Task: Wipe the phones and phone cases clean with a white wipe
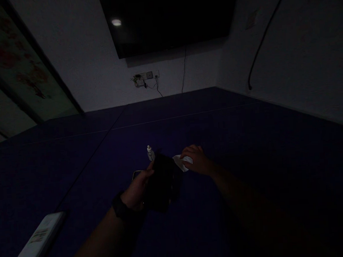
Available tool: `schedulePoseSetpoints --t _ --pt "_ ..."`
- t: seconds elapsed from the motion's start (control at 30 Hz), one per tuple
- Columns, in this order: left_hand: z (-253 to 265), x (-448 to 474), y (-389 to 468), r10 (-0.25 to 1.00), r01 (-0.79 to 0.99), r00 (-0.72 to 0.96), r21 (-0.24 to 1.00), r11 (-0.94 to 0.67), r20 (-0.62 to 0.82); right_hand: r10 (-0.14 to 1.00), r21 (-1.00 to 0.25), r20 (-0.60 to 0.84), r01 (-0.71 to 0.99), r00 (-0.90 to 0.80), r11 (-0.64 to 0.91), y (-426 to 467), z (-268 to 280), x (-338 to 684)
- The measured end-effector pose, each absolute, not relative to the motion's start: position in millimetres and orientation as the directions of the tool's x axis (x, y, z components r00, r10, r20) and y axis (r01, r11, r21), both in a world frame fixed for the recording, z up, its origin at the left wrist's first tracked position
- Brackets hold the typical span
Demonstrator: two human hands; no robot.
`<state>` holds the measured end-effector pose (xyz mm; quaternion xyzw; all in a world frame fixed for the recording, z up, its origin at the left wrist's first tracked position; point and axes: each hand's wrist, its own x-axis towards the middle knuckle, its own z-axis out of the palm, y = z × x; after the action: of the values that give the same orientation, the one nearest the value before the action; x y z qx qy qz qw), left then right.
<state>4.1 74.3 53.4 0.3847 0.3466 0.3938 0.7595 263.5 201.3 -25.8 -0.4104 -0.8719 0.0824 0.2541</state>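
Note:
The room is dim. My left hand [139,187], with a dark band on its wrist, grips a flat black rectangular object [160,182], tilted up off the purple surface; its kind is too dark to make out. Just right of it, my right hand [197,160] has its fingers curled over a small white cloth or wipe [180,163], partly hidden by the fingers. Beyond the black object stands a small clear bottle [151,155] with a white pointed cap. A thin pale-yellow edge of some item [136,172] shows behind my left hand.
A long white case-like object [35,245] lies at the lower left. The purple surface [86,212] reaches to the wall, where a large dark screen [172,18] hangs above sockets [149,75] and cables. Flower-patterned panels [23,64] stand at the left.

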Motion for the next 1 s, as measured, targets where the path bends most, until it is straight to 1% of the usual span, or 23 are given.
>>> schedulePoseSetpoints --t 0.07,0.17,0.27,0.37,0.47,0.6,0.7,0.77,0.83,0.93,0.97,1.0 --pt "46.9 6.5 70.3 0.864 -0.471 0.445 0.759 0.45 -0.236 0.729 -0.352 0.401 0.642 -0.555 0.682 201.1 -26.1 263.6" --pt "36.3 17.5 68.4 0.888 -0.63 0.408 0.639 0.442 -0.212 0.677 -0.353 0.415 0.578 -0.608 0.736 199.0 -27.1 262.4" --pt "26.6 29.0 67.9 0.905 -0.739 0.392 0.529 0.418 -0.168 0.655 -0.373 0.41 0.539 -0.635 0.755 197.5 -29.3 261.0" --pt "17.3 34.9 65.3 0.904 -0.79 0.385 0.441 0.427 -0.187 0.689 -0.428 0.409 0.541 -0.599 0.724 199.1 -32.7 260.2" --pt "9.0 37.2 61.4 0.905 -0.806 0.339 0.416 0.42 -0.257 0.769 -0.517 0.416 0.569 -0.486 0.639 201.8 -34.9 260.2" --pt "4.6 41.0 57.8 0.899 -0.796 0.282 0.441 0.414 -0.335 0.889 -0.669 0.417 0.598 -0.189 0.442 200.4 -30.7 260.8" --pt "5.3 43.6 56.8 0.877 -0.788 0.306 0.418 0.451 -0.37 0.917 -0.764 0.399 0.56 0.021 0.32 191.8 -22.7 255.3" --pt "6.1 44.6 56.0 0.853 -0.775 0.35 0.393 0.496 -0.387 0.92 -0.805 0.382 0.52 0.083 0.287 180.2 -16.2 246.2" --pt "6.9 45.3 54.7 0.838 -0.761 0.394 0.378 0.528 -0.376 0.926 -0.821 0.368 0.495 0.082 0.283 163.3 -9.4 233.9" --pt "8.1 46.3 52.0 0.842 -0.755 0.392 0.393 0.524 -0.37 0.927 -0.809 0.374 0.489 -0.001 0.326 133.4 -0.5 214.7" --pt "8.4 46.6 51.1 0.843 -0.754 0.379 0.401 0.521 -0.383 0.915 -0.79 0.399 0.484 -0.059 0.376 124.3 1.5 209.3" --pt "8.5 47.1 50.3 0.841 -0.752 0.368 0.405 0.52 -0.396 0.866 -0.726 0.46 0.48 -0.195 0.493 116.7 3.0 204.8"
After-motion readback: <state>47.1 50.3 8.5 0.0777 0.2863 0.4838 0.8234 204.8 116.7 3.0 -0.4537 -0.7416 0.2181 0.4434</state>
